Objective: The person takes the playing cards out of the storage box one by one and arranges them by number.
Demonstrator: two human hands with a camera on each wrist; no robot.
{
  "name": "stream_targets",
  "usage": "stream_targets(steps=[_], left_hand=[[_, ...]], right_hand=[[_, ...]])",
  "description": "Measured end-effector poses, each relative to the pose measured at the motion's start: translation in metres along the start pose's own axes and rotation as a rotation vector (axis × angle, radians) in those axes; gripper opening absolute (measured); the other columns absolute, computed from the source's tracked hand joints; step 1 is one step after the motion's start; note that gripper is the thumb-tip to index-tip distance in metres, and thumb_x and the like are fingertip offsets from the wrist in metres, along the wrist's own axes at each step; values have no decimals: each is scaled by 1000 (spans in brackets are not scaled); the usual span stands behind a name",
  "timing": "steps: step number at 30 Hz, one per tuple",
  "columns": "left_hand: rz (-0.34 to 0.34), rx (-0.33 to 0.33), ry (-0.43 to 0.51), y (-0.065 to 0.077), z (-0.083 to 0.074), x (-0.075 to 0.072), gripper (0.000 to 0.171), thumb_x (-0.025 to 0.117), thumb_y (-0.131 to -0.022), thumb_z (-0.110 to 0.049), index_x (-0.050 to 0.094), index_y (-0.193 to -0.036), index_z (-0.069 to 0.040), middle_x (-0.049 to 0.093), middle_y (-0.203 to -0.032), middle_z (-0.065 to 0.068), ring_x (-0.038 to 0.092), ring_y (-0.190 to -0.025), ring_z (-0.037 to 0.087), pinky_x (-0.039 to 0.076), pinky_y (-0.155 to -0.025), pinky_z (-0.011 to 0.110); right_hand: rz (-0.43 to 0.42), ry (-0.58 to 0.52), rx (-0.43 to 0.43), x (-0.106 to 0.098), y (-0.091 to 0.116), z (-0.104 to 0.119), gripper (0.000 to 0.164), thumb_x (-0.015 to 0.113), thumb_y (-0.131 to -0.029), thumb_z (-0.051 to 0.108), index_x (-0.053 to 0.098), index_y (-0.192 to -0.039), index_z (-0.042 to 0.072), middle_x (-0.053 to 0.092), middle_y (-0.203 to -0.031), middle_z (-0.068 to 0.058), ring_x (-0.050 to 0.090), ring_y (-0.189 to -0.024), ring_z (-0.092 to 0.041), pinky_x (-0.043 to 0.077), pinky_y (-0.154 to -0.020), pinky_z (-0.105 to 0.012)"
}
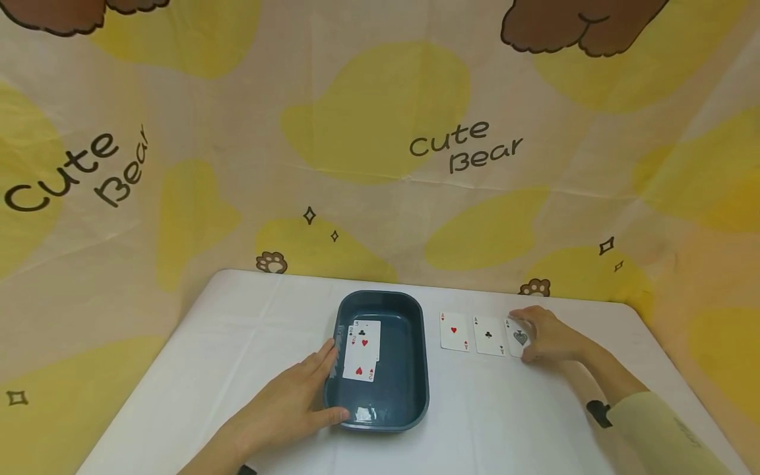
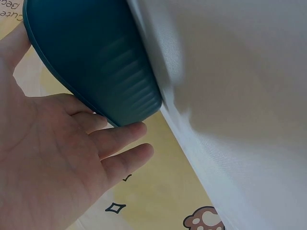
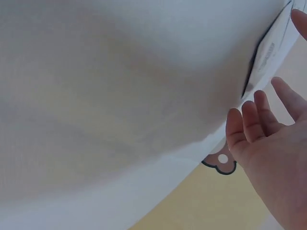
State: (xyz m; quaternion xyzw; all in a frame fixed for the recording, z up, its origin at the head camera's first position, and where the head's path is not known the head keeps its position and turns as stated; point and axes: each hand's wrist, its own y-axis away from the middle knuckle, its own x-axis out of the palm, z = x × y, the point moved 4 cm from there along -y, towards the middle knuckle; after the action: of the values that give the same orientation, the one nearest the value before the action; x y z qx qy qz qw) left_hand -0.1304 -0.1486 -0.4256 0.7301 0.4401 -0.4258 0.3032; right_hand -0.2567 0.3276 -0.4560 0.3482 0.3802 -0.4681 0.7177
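On the white tabletop a dark teal tray sits a little left of centre, and two playing cards lie face up inside it towards its left wall: a two of hearts on top, overlapping a card with a black club whose upper edge peeks out behind it. The left hand lies flat against the outside of the tray's left wall, its fingers straight and its thumb along the near left corner; it grips nothing, and the left wrist view shows the relaxed fingers just touching the ribbed teal side. To the right of the tray, well apart from it, three cards lie face up in a row near the far edge of the tabletop: the ace of hearts, the ace of clubs just beside it, and the ace of spades last on the right. The right hand rests on the ace of spades, fingers curved over its far and right edges with the thumb at its near edge; whether it truly pinches the card cannot be told. A pale green sleeve covers the right forearm. Behind hangs a yellow "Cute Bear" cloth.
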Motion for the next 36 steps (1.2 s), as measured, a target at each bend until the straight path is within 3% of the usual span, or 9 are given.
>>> stream_targets(steps=[3,9,14,20,27,36], left_hand=[[2,-5,-2,0,0,1,107,69,-89,-71,32,-164,-5,23,-173,8,36,-152,37,38,-117,58],[8,-2,0,0,1,1,107,70,-88,-71,32,-164,-5,24,-173,8,37,-152,37,39,-117,58],[0,9,-7,1,1,1,107,69,-89,-70,32,-164,-3,23,-173,8,36,-152,37,39,-117,58],[-2,13,-8,1,2,2,106,69,-89,-69,32,-164,-3,24,-173,8,36,-152,37,39,-117,58],[1,13,-4,1,2,3,106,69,-89,-70,31,-164,-4,22,-173,7,35,-153,37,38,-117,58],[-4,16,-19,0,2,2,105,69,-90,-69,31,-164,-4,23,-173,7,36,-153,35,39,-117,57]], right_hand=[[-30,-26,-8,-5,2,6,90,89,-69,22,52,-148,-1,40,-152,-34,35,-138,-57,28,-108,-81],[-61,-120,-6,-17,6,22,83,86,-83,29,48,-151,1,32,-157,-34,38,-137,-57,35,-104,-80],[-97,-123,-47,-25,10,37,75,80,-91,28,46,-153,1,31,-159,-31,40,-136,-54,40,-104,-75],[-144,-107,-110,-33,15,57,74,79,-93,33,47,-152,3,42,-152,-24,45,-132,-52,43,-101,-74],[-152,-104,-141,-36,21,77,75,80,-93,36,46,-154,6,36,-158,-23,50,-127,-53,47,-96,-74],[-186,-96,-229,-36,22,100,74,79,-95,36,47,-153,4,39,-158,-22,49,-132,-47,43,-105,-70]])
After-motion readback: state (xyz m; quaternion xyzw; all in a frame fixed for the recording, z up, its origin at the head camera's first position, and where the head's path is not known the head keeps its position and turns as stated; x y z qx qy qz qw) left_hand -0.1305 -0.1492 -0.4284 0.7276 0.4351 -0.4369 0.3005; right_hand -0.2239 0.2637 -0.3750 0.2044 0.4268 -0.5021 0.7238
